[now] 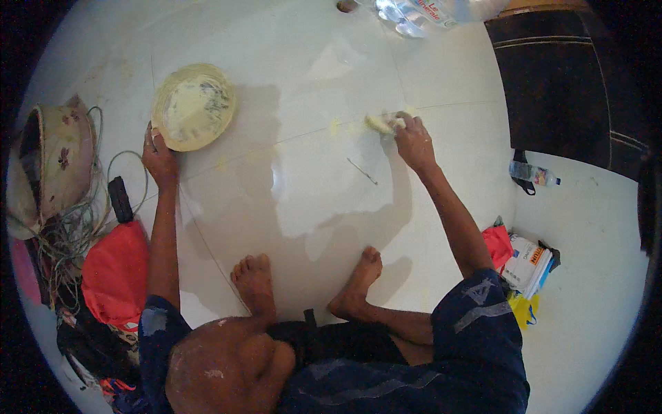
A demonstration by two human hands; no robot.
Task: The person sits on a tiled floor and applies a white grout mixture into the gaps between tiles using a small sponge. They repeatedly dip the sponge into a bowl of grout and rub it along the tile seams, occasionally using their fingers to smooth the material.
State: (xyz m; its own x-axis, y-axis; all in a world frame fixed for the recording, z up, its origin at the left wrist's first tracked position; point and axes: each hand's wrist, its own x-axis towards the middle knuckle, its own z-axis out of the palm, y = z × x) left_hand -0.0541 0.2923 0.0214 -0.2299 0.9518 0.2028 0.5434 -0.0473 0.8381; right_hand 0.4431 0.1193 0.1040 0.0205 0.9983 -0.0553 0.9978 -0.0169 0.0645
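Observation:
My left hand (159,155) grips the lower left rim of a round, shallow pale-yellow bowl (196,103). The bowl's face has uneven pale patches and dark grey streaks. Out to the right, my right hand (414,141) is closed on a small pale-yellow lump (378,124), held down at the white tiled floor (317,186). Whether the lump is a sponge or something else, I cannot tell. Faint yellow smears mark the floor beside it. A thin, short stick-like piece (362,171) lies on the tiles below and left of my right hand.
At the left stand a cream-coloured round container (65,148), tangled cords (69,241) and a red bag (118,276). Dark furniture (558,83) fills the upper right, with a small plastic bottle (534,173) near it. Packets (527,265) lie right; large clear bottles (407,17) lie at the top.

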